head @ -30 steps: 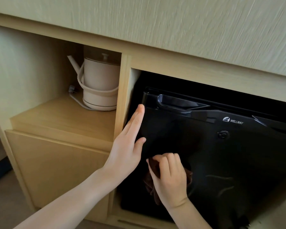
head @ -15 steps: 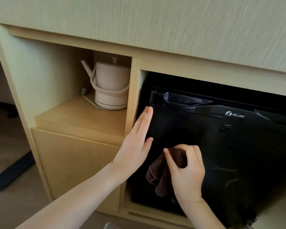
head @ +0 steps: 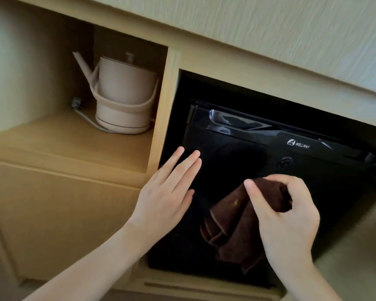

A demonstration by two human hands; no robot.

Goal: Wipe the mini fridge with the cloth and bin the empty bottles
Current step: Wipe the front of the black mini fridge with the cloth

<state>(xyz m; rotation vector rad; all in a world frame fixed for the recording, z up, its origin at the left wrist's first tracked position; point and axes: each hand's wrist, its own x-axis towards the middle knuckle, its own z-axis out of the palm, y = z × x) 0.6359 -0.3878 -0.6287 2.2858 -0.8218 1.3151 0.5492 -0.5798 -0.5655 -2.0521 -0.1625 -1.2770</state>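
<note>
A black mini fridge (head: pixel 243 153) with its door closed sits in the right bay of a light wooden cabinet (head: pixel 59 205). My right hand (head: pixel 284 216) grips a dark brown cloth (head: pixel 232 224) against the lower middle of the door; folds of the cloth hang down below my fingers. My left hand (head: pixel 169 190) lies flat with straight fingers on the door's left edge, next to the cabinet's upright divider. A recessed handle (head: pixel 237 121) runs along the top of the door. No bottles are in view.
A beige electric kettle (head: pixel 122 94) with its cord stands on the shelf in the left bay. Below that shelf is a plain wooden panel. A pale textured panel (head: pixel 269 25) spans the top above both bays. A dim strip of floor shows at the bottom left.
My right hand has moved up and to the right on the fridge door with the cloth, which now hangs in longer folds. My left hand stays flat at the door's left edge.
</note>
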